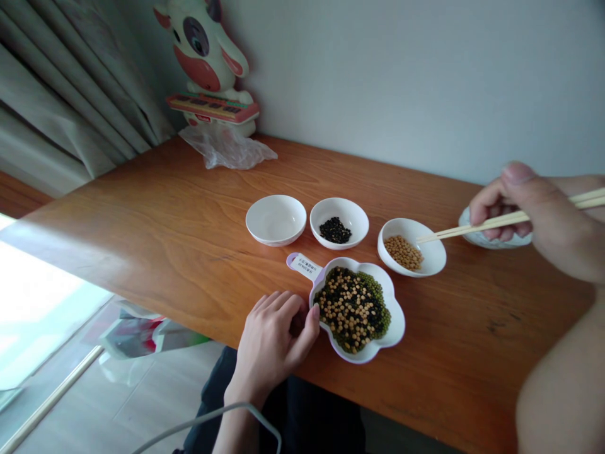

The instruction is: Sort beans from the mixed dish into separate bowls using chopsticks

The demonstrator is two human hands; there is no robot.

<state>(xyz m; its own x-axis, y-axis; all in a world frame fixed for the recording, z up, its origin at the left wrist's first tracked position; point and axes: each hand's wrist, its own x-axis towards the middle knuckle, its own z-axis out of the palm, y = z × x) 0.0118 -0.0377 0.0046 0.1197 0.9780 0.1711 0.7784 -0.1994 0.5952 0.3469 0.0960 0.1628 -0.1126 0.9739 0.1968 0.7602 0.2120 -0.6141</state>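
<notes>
My right hand (543,217) grips a pair of chopsticks (503,221), their tips over the rim of a small white bowl (437,258) that holds yellow soybeans (403,252). Resting at the table's front edge, my left hand (276,337) has its fingers curled, and its thumb is by the rim of a flower-shaped white dish (397,325). Mixed in that dish are green, black and yellow beans (352,309). Its lilac handle with a printed label (305,266) points left. Behind it, one white bowl (362,221) contains black beans (335,231), and another bowl (276,219) is empty.
A pale patterned dish (472,236) is partly hidden behind my right hand. At the back left, a cow-shaped toy keyboard (212,107) stands by the wall with a clear plastic bag (231,148) before it. A grey cable (212,413) crosses my left wrist.
</notes>
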